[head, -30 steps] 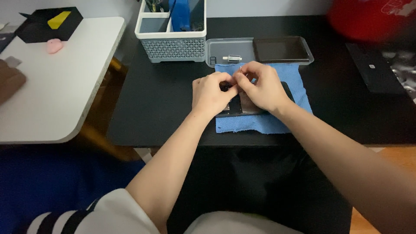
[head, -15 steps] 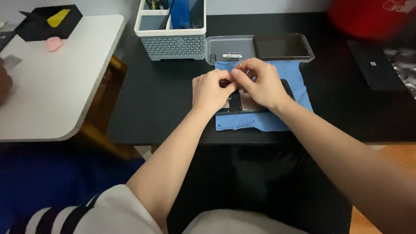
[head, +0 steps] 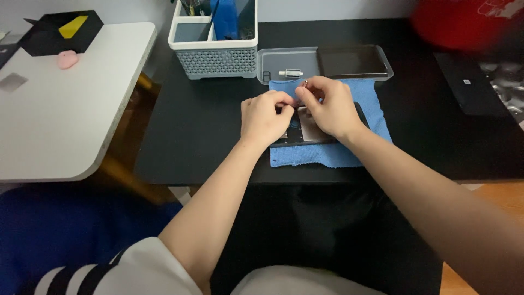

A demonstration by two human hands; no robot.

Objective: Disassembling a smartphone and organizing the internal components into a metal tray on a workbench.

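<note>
A flat dark device (head: 309, 133) with its inner metal parts showing lies on a blue cloth (head: 325, 156) on the black desk. Both my hands meet over its upper end. My left hand (head: 265, 117) rests on the device's left side, fingers curled and pinched at its top edge. My right hand (head: 329, 107) covers the right side and pinches a thin small tool (head: 305, 83) whose metal tip pokes up between the fingers. The spot under the fingertips is hidden.
Behind the cloth, a clear grey tray (head: 273, 59) holds a small white cylinder (head: 292, 72) and a dark flat panel (head: 352, 60). A white basket (head: 215, 59) stands at back left. A white table (head: 54, 114) carries a black box (head: 60, 31) and a pink lump (head: 67, 59).
Another person's hand at the white table's left edge has withdrawn from view. My hands stay over the device with only small finger movements.
</note>
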